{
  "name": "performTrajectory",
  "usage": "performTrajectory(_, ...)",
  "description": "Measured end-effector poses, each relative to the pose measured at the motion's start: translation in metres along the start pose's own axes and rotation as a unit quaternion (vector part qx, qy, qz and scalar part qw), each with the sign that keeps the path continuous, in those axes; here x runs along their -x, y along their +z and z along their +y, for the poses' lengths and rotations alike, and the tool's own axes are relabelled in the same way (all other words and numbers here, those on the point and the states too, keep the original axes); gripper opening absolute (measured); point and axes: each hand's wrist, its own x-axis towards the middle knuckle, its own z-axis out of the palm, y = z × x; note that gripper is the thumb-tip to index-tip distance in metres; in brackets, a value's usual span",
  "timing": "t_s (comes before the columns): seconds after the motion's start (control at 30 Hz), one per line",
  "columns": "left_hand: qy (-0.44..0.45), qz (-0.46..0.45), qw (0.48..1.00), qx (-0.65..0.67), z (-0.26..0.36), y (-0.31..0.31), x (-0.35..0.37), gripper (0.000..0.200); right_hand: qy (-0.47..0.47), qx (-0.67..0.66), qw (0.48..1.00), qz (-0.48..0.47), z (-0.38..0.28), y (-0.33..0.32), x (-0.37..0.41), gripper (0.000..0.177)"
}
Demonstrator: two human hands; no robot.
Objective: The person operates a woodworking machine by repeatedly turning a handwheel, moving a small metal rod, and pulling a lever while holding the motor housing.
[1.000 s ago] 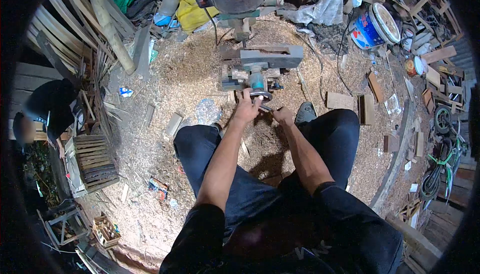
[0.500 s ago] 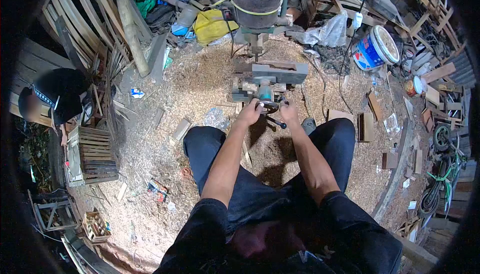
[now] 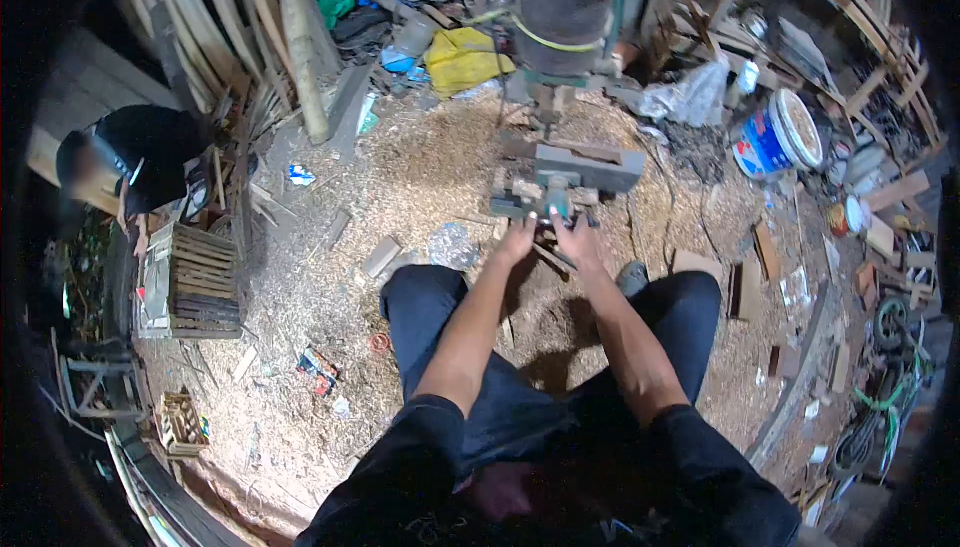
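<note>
Over the person's knees, the left hand [image 3: 520, 240] and the right hand [image 3: 577, 243] both reach the near end of the teal tool [image 3: 557, 199], which sits low on the sawdust floor [image 3: 420, 177], just before a grey block [image 3: 590, 167]. We judge the step is work on this end, but we cannot tell if each grip is closed or only touching. The next move calls for one hand to steady the tool while the other works; its long axis seems to run away from the person, near end pointing back at them.
</note>
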Motion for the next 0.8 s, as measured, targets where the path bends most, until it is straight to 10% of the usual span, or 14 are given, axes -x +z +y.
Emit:
performTrajectory(0.2,-0.067,0.098,0.915,0.386,-0.136,0.111,-0.135,0.070,-0.009,-0.178,0.980,0.090,0.007,0.040,-0.008,0.060)
performTrajectory(0.47,-0.219,0.179,0.926,0.250,-0.050,0.069,-0.085,0.049,-0.019,-0.140,0.973,0.182,0.020,0.052,-0.009,0.043)
performTrajectory(0.8,-0.169,0.204,0.937,0.227,-0.048,0.067,-0.083,0.064,-0.005,-0.105,0.969,0.223,0.009,0.050,-0.007,0.040)
